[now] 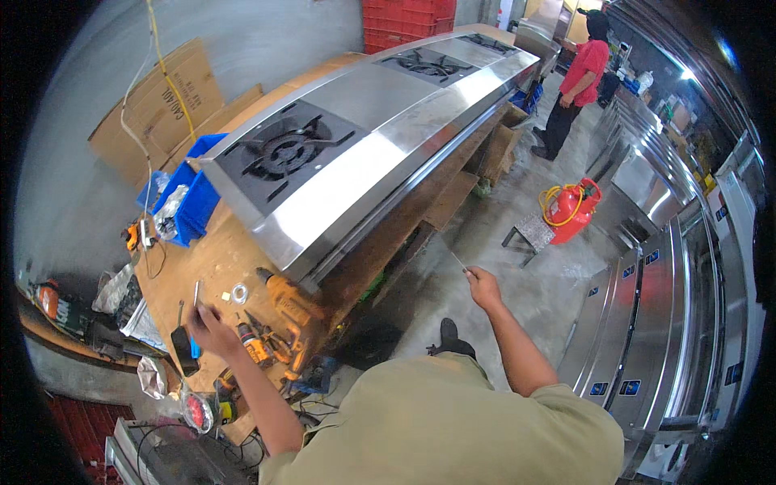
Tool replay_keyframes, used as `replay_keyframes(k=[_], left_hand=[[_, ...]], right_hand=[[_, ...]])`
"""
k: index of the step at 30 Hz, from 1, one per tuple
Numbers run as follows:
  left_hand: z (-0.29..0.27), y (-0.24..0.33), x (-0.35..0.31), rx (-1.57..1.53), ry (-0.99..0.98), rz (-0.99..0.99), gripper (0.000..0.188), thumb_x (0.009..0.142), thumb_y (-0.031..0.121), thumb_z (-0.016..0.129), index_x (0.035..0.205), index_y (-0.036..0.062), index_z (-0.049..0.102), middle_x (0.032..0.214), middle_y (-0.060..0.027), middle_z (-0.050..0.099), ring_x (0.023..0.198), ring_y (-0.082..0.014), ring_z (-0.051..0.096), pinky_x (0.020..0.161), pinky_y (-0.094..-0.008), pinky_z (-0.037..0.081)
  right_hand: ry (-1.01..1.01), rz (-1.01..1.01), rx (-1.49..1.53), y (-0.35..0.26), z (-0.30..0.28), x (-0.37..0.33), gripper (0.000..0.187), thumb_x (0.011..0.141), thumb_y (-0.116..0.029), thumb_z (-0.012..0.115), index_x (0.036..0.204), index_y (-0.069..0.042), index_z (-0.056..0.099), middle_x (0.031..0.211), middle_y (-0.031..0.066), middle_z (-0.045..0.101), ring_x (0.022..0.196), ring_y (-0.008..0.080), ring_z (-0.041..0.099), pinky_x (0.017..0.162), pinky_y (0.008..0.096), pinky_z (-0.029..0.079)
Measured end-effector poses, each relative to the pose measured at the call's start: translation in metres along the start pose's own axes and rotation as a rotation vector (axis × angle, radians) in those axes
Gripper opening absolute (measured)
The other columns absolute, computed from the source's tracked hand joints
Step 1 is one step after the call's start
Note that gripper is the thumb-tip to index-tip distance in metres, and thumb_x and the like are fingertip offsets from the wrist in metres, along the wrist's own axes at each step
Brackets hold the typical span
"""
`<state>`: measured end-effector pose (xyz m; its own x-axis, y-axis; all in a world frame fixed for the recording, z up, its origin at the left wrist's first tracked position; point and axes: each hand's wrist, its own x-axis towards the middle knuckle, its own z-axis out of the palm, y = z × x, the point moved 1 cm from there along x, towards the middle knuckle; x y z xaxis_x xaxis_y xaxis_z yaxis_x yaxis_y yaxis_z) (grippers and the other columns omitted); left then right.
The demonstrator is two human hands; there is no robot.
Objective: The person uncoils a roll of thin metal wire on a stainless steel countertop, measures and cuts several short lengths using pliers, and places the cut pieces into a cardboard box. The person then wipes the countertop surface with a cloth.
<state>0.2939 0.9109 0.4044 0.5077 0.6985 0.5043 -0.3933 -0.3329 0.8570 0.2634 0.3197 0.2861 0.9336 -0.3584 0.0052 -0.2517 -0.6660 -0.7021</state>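
Note:
My left hand [212, 330] is over the wooden workbench [182, 267], closed on a short, slim silvery stick [197, 293] whose kind I cannot make out. Out to the right, above the floor, my right hand [483, 287] grips a thin metal rod [457, 260] that points up and to the left. Near the left hand lie a roll of whitish tape [239, 293], a yellow power drill [291, 301] and a second, smaller drill [255, 346]. On the bench beyond stands a long stainless-steel gas stove [339, 190] with black burners [284, 150].
Blue bins [194, 214] stand beside the stove, with cardboard [162, 113] against the wall. A red gas cylinder [575, 212] sits on the floor by a small stool [533, 232]. A person in a red shirt [588, 73] stands farther off. Steel cabinets [655, 323] line the right side.

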Motion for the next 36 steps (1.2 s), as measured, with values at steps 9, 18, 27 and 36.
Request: replay_keyframes(k=[9,18,27,36], left_hand=[[0.127,0.015,-0.284,0.592,-1.172,-0.398,0.030,0.082,0.024,0.070,0.101,0.0015,0.069,0.089,-0.0160,0.071,0.082,-0.0248,0.069,0.078,-0.0360,0.053],[0.131,-0.120,-0.376,0.837,-1.289,-0.869,0.030,0.083,0.028,0.067,0.102,0.0048,0.071,0.094,-0.0160,0.072,0.088,-0.0260,0.070,0.081,-0.0362,0.053],[0.257,-0.085,-0.322,0.869,-1.447,-0.711,0.038,0.087,0.034,0.064,0.102,0.0004,0.070,0.095,-0.0168,0.072,0.093,-0.0295,0.068,0.085,-0.0389,0.051],[0.519,-0.031,-0.272,0.619,-1.282,-0.509,0.056,0.090,0.040,0.065,0.129,0.0007,0.055,0.125,-0.0212,0.060,0.117,-0.0324,0.057,0.101,-0.0411,0.043]], right_hand=[[0.037,-0.178,0.038,0.057,-0.035,0.194,0.028,0.092,-0.026,0.055,0.109,-0.007,0.068,0.102,0.0213,0.067,0.098,0.0421,0.062,0.083,0.0495,0.049],[-0.082,-0.115,-0.117,0.085,-0.083,0.387,0.023,0.091,-0.018,0.053,0.104,-0.008,0.069,0.102,0.0214,0.067,0.097,0.0426,0.062,0.084,0.0511,0.050],[-0.230,0.043,-0.243,0.081,-0.059,0.524,0.027,0.088,-0.016,0.052,0.102,-0.001,0.071,0.108,0.0214,0.068,0.101,0.0380,0.067,0.086,0.0461,0.054],[-0.236,-0.117,-0.297,0.099,-0.044,0.540,0.025,0.083,-0.017,0.053,0.088,-0.002,0.074,0.098,0.0215,0.070,0.095,0.0361,0.069,0.080,0.0461,0.056]])
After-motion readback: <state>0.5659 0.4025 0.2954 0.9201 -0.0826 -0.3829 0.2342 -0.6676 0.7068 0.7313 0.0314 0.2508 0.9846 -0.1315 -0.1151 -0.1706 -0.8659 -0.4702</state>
